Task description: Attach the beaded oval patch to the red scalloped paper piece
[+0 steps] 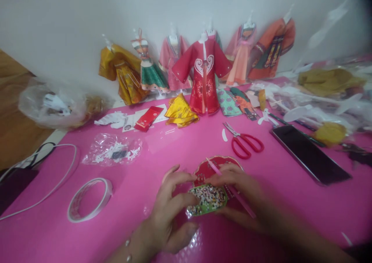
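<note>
The left hand is nearest the camera, low on the pink desk. Its fingers are half curled and its thumb and fingertips pinch the left edge of a small green tray of beads, which rests flat on the desk between the two hands. Just behind the tray, touching it, lies a red paper cutout with a scalloped edge. The right hand is closed around a thin pink stick, held like a pen, its upper end lying across the cutout and its lower end pointing back toward the wrist.

The work looks like fine bead placing, so it would go best with the tray held steady by the left hand and the stick kept at a low angle, lifting one bead at a time and pressing lightly so nothing scatters.

Going left to right further back: a white cable, a roll of clear tape, a crumpled plastic bag, red scissors lying shut, and a dark phone face up. Along the wall stand paper robes, the red one in the middle.
</note>
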